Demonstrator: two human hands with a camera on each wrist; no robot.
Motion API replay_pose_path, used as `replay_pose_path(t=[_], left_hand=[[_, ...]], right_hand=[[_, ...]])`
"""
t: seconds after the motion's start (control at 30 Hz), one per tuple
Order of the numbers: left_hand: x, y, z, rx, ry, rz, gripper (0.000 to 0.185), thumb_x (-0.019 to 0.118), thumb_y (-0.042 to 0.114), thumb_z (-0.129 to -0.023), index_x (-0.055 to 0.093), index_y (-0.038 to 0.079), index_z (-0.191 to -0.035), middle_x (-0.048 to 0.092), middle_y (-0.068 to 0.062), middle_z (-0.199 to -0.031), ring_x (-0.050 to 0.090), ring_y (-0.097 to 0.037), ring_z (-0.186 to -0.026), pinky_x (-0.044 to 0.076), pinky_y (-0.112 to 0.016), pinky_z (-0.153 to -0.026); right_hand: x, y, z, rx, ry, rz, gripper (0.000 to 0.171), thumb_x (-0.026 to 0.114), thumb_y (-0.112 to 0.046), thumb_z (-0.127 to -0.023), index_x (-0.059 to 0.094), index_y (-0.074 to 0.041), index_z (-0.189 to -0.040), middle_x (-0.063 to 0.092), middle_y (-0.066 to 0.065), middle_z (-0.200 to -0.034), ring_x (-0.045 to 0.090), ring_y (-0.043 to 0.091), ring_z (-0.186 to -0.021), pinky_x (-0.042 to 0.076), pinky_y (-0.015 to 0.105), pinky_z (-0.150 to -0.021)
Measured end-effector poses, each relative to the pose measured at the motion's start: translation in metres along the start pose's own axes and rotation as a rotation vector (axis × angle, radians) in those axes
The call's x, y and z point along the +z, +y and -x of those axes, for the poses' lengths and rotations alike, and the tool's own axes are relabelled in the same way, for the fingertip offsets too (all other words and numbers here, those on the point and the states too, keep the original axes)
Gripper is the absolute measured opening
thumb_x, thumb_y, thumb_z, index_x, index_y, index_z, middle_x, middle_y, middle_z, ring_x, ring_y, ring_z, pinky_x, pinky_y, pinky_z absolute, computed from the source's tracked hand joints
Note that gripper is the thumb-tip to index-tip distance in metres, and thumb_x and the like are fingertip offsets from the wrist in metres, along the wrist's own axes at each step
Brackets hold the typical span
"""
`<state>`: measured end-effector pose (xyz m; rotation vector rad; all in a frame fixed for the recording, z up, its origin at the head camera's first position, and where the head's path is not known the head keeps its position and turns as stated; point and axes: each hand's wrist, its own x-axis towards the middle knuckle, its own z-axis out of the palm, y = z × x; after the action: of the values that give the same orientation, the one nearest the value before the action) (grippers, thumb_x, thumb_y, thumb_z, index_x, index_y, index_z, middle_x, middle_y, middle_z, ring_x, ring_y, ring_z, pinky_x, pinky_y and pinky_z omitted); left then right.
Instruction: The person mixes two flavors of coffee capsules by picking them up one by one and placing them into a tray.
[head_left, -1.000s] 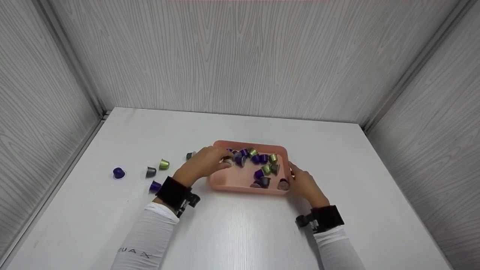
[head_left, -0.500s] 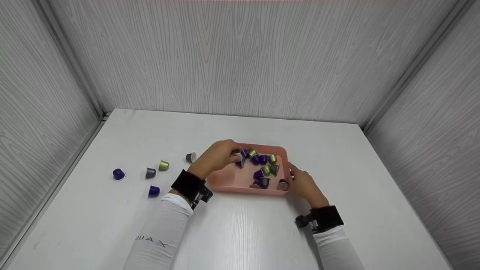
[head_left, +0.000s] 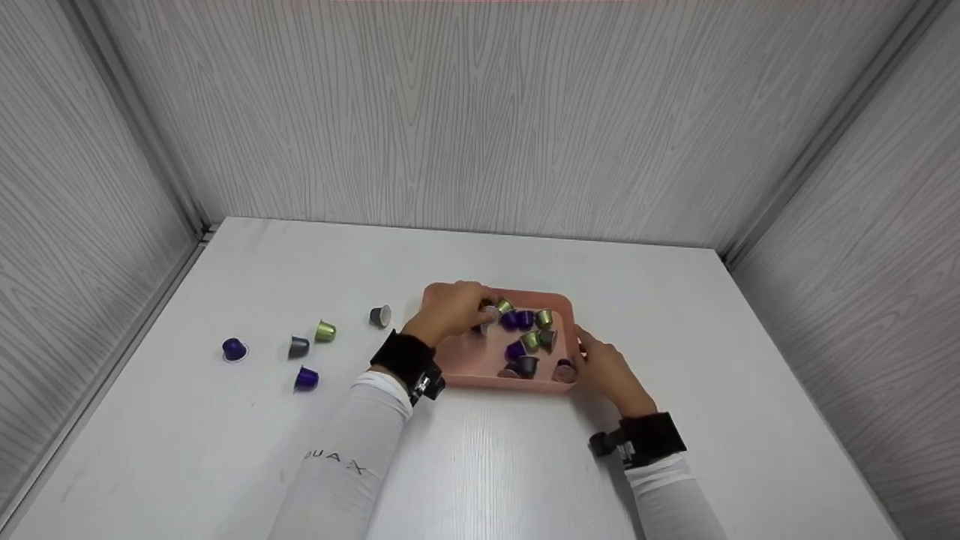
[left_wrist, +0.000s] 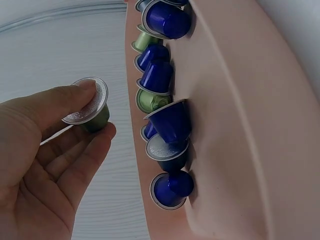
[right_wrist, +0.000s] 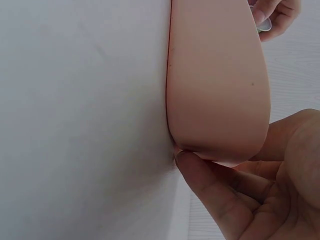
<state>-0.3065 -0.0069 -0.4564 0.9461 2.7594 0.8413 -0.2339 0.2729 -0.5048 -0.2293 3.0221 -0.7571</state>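
My left hand (head_left: 454,309) is over the left part of a pink tray (head_left: 495,382). Between thumb and fingers it pinches a green coffee capsule (left_wrist: 97,120), silver lid turned toward the thumb, as the left wrist view shows. That capsule hangs beside a row of blue-purple and green capsules lying in the tray. At the tray's right end, my right hand (head_left: 611,375) grips the wall; the right wrist view has a fingertip (right_wrist: 190,159) at the tray's lower edge, while the thumb is partly hidden behind the tray. Several purple, green and grey capsules lie mostly along the tray's right half.
Left of the tray, loose capsules lie on the white table (head_left: 480,465): a purple one (head_left: 234,349), a grey one (head_left: 298,346), a green one (head_left: 325,331), another purple one (head_left: 306,379) and a dark one (head_left: 380,316) with a pale lid. Wood-grain panels (head_left: 465,120) enclose the table.
My left hand has moved right across the tray with the capsule, uncovering the dark capsule and a purple one on the table. My right hand stays at the tray's right end.
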Motion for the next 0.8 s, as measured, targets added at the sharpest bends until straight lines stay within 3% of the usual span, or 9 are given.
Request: replay_pose_path(t=[0.13, 0.23, 0.5, 0.8], left_hand=[[0.006, 0.000, -0.005, 0.014, -0.014, 0.004, 0.007, 0.063, 0.012, -0.093, 0.068, 0.008, -0.092, 0.061, -0.001, -0.078, 0.057, -0.011, -0.063, 0.047, -0.028, -0.063], [0.010, 0.000, -0.009, -0.006, -0.021, -0.028, 0.006, 0.063, 0.012, -0.091, 0.069, 0.010, -0.091, 0.061, 0.002, -0.077, 0.055, -0.010, -0.062, 0.046, -0.027, -0.060], [0.023, 0.005, -0.016, 0.004, -0.056, -0.157, 0.010, 0.064, 0.013, -0.092, 0.073, 0.012, -0.097, 0.065, 0.001, -0.087, 0.051, -0.015, -0.073, 0.043, -0.028, -0.067], [0.030, 0.009, -0.014, -0.014, -0.112, -0.190, 0.015, 0.066, 0.017, -0.094, 0.072, 0.008, -0.105, 0.066, -0.002, -0.094, 0.053, -0.018, -0.083, 0.046, -0.033, -0.076]], right_hand=[[0.001, -0.001, 0.000, -0.009, 0.007, -0.003, 0.052, 0.050, -0.015, -0.101, 0.037, -0.001, -0.149, 0.065, 0.022, -0.119, 0.065, 0.031, -0.102, 0.052, 0.046, -0.081], [0.001, -0.001, 0.001, 0.001, 0.008, -0.001, 0.051, 0.050, -0.016, -0.101, 0.038, -0.002, -0.149, 0.065, 0.021, -0.119, 0.065, 0.031, -0.102, 0.052, 0.046, -0.081], [0.002, -0.002, 0.001, -0.001, 0.010, -0.004, 0.051, 0.051, -0.015, -0.100, 0.039, -0.002, -0.148, 0.066, 0.019, -0.116, 0.064, 0.027, -0.095, 0.051, 0.043, -0.076], [0.001, -0.003, 0.001, -0.004, 0.014, -0.005, 0.051, 0.051, -0.016, -0.101, 0.040, -0.004, -0.149, 0.066, 0.018, -0.115, 0.064, 0.025, -0.089, 0.051, 0.042, -0.073]])
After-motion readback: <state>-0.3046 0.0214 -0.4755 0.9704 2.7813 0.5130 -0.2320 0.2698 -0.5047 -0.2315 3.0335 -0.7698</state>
